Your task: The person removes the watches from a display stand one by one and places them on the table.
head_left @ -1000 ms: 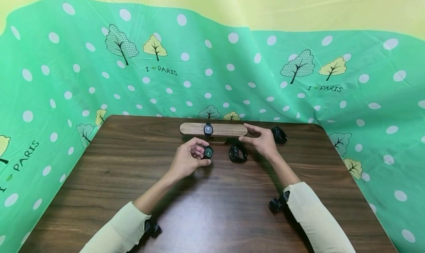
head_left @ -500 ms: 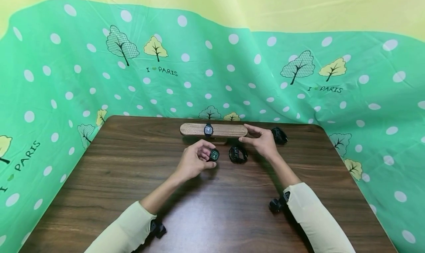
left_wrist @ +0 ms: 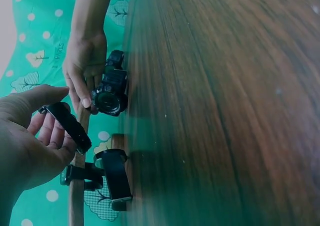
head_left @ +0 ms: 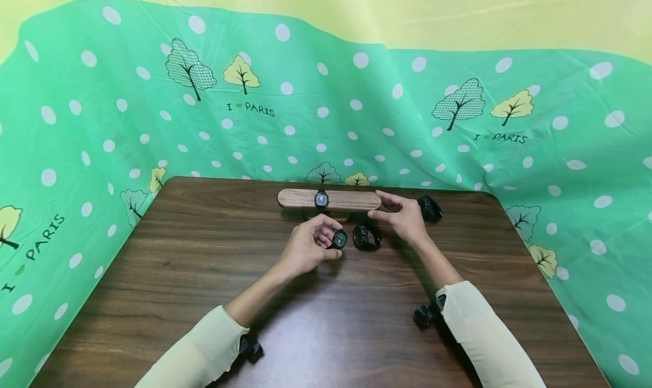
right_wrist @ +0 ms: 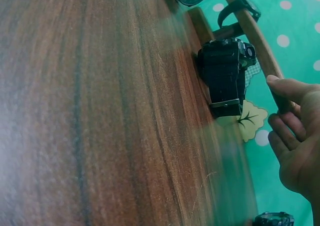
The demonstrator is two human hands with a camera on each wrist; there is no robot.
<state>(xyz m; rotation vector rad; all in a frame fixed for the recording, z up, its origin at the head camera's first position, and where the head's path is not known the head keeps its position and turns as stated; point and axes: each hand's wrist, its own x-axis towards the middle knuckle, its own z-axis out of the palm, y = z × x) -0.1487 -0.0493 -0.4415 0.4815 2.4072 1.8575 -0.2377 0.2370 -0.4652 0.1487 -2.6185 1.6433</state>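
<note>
My left hand [head_left: 305, 246] holds a black wristwatch [head_left: 339, 239] by its strap, just in front of the wooden watch stand [head_left: 351, 200]. The round dark dial faces up in the head view; the left wrist view shows the strap [left_wrist: 72, 127] between thumb and fingers. With thumb and fingers, my right hand [head_left: 407, 218] grips the right end of the stand's bar [right_wrist: 262, 50]. A black watch with a squarish dial [head_left: 321, 199] is wrapped around the bar, left of its middle. Another black watch [head_left: 365, 237], strap looped, sits on the table in front of the stand.
One more bulky black watch [head_left: 430, 208] lies right of the stand, beside my right hand. The dark wood table [head_left: 356, 320] ends at the back against a green dotted curtain [head_left: 305, 122]. Small black cameras [head_left: 424, 315] are strapped at both sleeves.
My left hand has moved to the right with the watch, from in front of the mounted watch toward the watch on the table. The right hand stays at the stand's end.
</note>
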